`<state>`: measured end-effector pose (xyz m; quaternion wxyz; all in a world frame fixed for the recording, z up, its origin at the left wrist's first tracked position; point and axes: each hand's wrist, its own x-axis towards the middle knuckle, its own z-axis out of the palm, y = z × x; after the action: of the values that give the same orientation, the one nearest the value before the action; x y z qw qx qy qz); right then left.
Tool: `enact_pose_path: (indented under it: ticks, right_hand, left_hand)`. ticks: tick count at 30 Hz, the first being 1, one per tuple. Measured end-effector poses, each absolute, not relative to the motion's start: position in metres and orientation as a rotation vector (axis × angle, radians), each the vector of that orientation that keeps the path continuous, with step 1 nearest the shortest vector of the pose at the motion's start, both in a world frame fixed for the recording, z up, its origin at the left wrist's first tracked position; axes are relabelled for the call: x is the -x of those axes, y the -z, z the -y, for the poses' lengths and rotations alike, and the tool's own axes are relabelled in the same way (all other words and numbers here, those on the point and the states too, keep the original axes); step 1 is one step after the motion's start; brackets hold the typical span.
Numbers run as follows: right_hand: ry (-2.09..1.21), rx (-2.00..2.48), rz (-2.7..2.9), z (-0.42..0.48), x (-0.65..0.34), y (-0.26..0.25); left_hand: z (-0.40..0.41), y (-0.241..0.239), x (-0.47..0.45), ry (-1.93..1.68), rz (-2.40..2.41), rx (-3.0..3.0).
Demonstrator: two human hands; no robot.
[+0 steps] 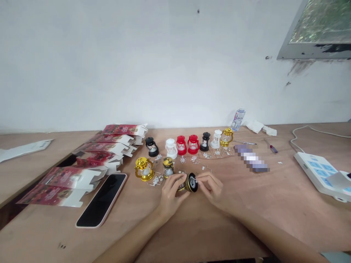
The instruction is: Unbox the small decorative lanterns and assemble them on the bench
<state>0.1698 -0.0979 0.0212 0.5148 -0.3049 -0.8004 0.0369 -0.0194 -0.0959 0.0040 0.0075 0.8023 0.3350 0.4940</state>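
Observation:
My left hand (171, 195) is closed round a small black-and-gold lantern (192, 182), tipped on its side with its dark base facing right. At that base, the fingers of my right hand (211, 186) pinch together; a small whitish piece shows at their tips, too small to name. Just behind stands another black-and-gold lantern (168, 167), with a gold lantern (144, 169) to its left. Small white parts and thin wire pieces (156, 180) lie around them on the table.
Black, white, red and gold lanterns (193, 144) stand in a row behind. Flat red boxes (65, 186) and a phone (101, 201) lie left. To the right are a pixelated purple item (251, 157), a screwdriver (273, 148) and a white power strip (319, 175).

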Motion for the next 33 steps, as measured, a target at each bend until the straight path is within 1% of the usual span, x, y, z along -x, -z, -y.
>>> enact_pose_path:
  ticks: [2, 5, 11, 13, 15, 19, 21, 26, 33]
  right_hand:
    - [-0.116, 0.781, 1.839, 0.089, -0.179, -0.020]
    - [-0.067, 0.912, 1.750, 0.067, -0.196, -0.010]
    - [0.217, 0.954, 2.127, 0.033, -0.215, 0.016]
    - [0.238, 0.979, 2.147, 0.034, -0.213, 0.017]
    - [0.167, 0.972, 2.078, 0.041, -0.208, 0.012]
    - [-0.119, 0.866, 1.857, 0.067, -0.192, -0.006]
    - [-0.208, 0.808, 1.850, 0.080, -0.182, -0.014]
    - [-0.266, 0.773, 1.868, 0.093, -0.167, -0.021]
    - [-0.256, 0.802, 1.872, 0.094, -0.168, -0.019]
  left_hand:
    - [0.094, -0.004, 0.020, -1.543, -1.023, -2.519]
    - [0.093, -0.003, 0.020, -1.562, -1.034, -2.504]
    - [0.094, -0.004, 0.020, -1.524, -1.030, -2.531]
    - [0.095, -0.005, 0.020, -1.522, -1.037, -2.533]
    - [0.095, -0.006, 0.020, -1.518, -1.057, -2.530]
    - [0.095, -0.006, 0.020, -1.488, -1.078, -2.536]
    - [0.095, -0.006, 0.020, -1.481, -1.074, -2.543]
    - [0.096, -0.007, 0.019, -1.468, -1.086, -2.576]
    - [0.096, -0.008, 0.018, -1.465, -1.095, -2.661]
